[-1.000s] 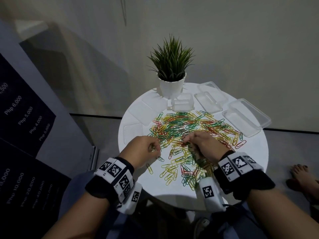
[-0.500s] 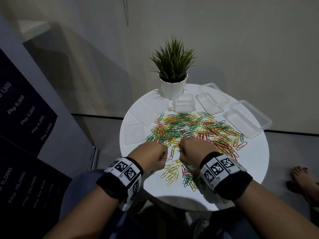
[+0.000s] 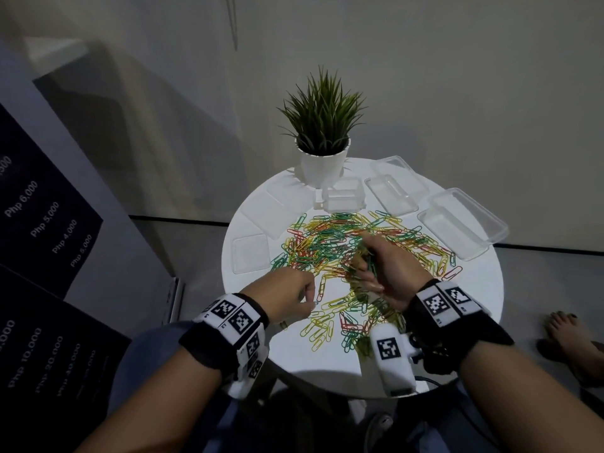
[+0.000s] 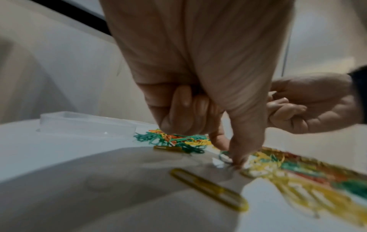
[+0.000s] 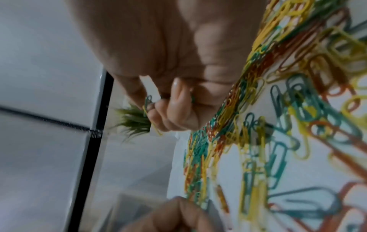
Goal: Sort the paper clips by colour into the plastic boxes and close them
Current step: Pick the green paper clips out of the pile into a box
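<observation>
A mixed pile of green, yellow and red paper clips (image 3: 327, 243) covers the middle of the round white table (image 3: 327, 354). My left hand (image 3: 310, 300) is at the pile's near left edge. Its thumb and forefinger pinch a green clip (image 4: 224, 157) against the tabletop, and the other fingers are curled. My right hand (image 3: 366, 266) is raised above the pile, gripping a small bunch of green clips (image 5: 148, 99) from which a yellow one hangs. Clear plastic boxes stand open behind the pile: a small one (image 3: 343, 199), a middle one (image 3: 392, 194) and a large one (image 3: 457, 230).
A white pot with a spiky green plant (image 3: 323, 165) stands at the table's far edge. Loose clear lids (image 3: 251, 253) lie at the left of the table. A single yellow clip (image 4: 208, 190) lies near my left hand. A bare foot (image 3: 568, 335) is on the floor at the right.
My right hand has lifted off the pile and turned, now showing green clips in its grip. My left hand has shifted slightly back toward the near edge, pinching at a clip.
</observation>
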Motion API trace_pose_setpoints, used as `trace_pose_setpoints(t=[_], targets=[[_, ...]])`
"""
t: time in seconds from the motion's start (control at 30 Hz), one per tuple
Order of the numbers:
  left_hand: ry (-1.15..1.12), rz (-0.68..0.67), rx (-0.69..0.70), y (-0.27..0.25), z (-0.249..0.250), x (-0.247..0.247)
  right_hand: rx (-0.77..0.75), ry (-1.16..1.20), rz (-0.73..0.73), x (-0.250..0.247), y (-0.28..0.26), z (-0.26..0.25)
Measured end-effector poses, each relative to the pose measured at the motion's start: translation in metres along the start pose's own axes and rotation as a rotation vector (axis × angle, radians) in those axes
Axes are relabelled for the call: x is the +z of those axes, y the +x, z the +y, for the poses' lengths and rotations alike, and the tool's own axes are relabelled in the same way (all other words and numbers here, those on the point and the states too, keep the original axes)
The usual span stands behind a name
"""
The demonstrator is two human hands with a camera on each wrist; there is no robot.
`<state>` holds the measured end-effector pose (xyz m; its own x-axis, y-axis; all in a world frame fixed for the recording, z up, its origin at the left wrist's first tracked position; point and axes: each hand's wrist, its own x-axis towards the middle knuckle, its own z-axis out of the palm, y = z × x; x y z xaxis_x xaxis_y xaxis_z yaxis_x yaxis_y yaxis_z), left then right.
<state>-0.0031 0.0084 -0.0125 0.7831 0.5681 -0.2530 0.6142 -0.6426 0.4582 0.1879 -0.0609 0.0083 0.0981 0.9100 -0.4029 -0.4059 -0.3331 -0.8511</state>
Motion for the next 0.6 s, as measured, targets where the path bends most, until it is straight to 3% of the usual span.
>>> trace_pose_setpoints(t=[0.07,0.17,0.3,0.37,0.47,0.6], targets=[[-0.08,0.003,0.005,-0.001,0.0,0.002,-0.001,-0.245,0.039,0.0,0.002,0.004],[-0.424,0.112,-0.04,-0.004,0.002,-0.002,-0.059,-0.502,0.068,-0.007,0.004,0.011],[-1.214,0.184,-0.145,-0.003,0.012,-0.015,-0.077,-0.539,0.097,-0.017,-0.001,0.014],[-1.432,0.179,-0.176,0.001,0.016,-0.017,-0.056,-0.502,0.102,-0.017,-0.004,0.014],[-1.403,0.108,-0.205,0.007,0.022,-0.012,-0.009,-0.403,0.083,-0.017,-0.013,0.013],[-0.874,0.104,-0.135,0.011,0.035,0.0,-0.023,-0.381,0.053,-0.017,-0.021,0.011]])
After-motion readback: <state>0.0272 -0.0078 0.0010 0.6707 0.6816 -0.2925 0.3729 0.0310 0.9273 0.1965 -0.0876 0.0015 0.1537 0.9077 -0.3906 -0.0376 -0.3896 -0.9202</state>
